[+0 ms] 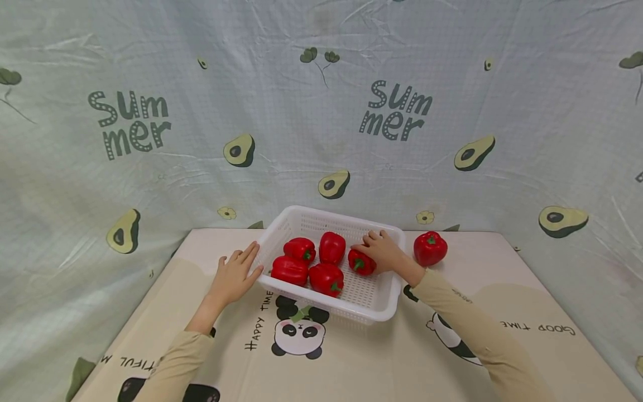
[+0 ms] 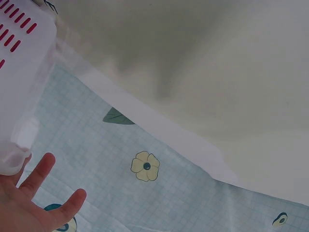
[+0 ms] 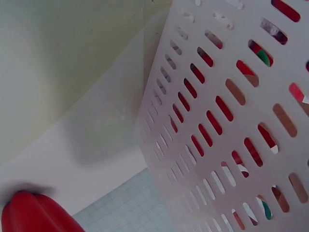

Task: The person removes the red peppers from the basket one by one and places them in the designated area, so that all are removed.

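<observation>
A white plastic basket (image 1: 372,311) with slotted walls stands on the table and holds several red bell peppers (image 1: 289,270). My right hand (image 1: 385,254) reaches over its right wall and grips one red bell pepper (image 1: 359,264), stem toward me, in the right part of the basket. In the right wrist view the basket's slotted wall (image 3: 193,159) hides that hand. My left hand (image 1: 232,277) rests against the left rim, its fingers fairly straight. Spread fingers (image 2: 41,173) show beside the basket's corner (image 2: 14,157) in the left wrist view.
Another red bell pepper (image 1: 430,249) lies on the table just right of the basket. The table (image 1: 361,363) has a pale cloth printed with pandas and lettering. A light blue-green sheet (image 1: 281,111) with avocado prints hangs behind the table's far edge.
</observation>
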Demonstrator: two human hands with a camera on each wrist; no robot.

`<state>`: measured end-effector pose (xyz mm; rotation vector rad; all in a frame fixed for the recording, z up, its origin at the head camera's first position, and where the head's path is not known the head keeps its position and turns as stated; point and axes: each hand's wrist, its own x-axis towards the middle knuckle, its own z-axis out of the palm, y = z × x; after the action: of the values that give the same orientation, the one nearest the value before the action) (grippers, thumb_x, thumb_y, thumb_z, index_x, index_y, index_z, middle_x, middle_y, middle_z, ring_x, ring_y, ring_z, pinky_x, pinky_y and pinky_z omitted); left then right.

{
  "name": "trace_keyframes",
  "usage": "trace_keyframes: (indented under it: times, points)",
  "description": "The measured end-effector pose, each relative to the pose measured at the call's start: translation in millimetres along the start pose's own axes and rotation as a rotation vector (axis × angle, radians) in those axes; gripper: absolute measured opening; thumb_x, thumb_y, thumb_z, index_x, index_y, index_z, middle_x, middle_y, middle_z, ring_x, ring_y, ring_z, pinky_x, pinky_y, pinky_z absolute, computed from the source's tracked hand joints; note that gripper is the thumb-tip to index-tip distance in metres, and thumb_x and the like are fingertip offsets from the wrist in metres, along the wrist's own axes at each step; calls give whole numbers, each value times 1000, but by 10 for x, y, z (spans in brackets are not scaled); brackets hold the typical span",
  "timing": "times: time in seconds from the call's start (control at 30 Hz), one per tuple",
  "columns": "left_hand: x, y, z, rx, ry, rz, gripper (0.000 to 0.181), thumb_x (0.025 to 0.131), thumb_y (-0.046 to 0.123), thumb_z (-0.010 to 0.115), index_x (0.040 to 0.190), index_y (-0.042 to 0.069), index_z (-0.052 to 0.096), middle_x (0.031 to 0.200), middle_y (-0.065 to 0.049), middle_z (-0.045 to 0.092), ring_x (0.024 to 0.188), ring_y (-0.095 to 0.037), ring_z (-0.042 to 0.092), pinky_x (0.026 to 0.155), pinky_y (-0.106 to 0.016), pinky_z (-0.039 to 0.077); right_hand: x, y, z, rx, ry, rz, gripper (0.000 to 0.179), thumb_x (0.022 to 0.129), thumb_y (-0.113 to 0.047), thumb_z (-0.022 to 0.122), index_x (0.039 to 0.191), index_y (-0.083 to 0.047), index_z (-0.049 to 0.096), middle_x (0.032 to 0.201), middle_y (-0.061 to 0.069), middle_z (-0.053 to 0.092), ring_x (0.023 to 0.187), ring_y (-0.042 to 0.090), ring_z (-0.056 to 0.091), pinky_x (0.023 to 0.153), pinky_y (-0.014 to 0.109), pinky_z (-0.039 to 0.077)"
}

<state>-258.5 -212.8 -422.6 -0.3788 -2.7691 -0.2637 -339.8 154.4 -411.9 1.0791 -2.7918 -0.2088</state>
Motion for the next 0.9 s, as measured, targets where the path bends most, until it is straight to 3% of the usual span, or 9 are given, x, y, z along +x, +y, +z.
trace_keyframes:
  times: [0.37, 0.6, 0.9]
  points:
    - [-6, 5, -17, -4, 5, 3, 58, 88, 37, 45, 136, 6, 35, 140, -12, 38, 116, -32, 42, 91, -60, 28, 21, -18, 10, -4, -5, 9, 72, 59, -27, 80, 124, -18, 49, 121, 7, 53, 113, 27, 41, 98, 50, 32]
    - [-6, 3, -14, 2, 3, 4, 58, 88, 36, 45, 136, 6, 35, 140, -12, 38, 115, -32, 42, 91, -61, 28, 24, -17, 20, -35, -61, 3, 80, 59, -33, 79, 129, -12, 44, 128, 8, 51, 118, 30, 39, 100, 53, 30]
    - [-8, 10, -16, -9, 0, 0, 58, 88, 37, 45, 136, 6, 35, 140, -12, 38, 116, -33, 41, 92, -61, 27, 19, -23, 0, -37, -65, -5, 80, 59, -33, 79, 128, -11, 44, 125, 7, 53, 116, 30, 40, 99, 53, 31]
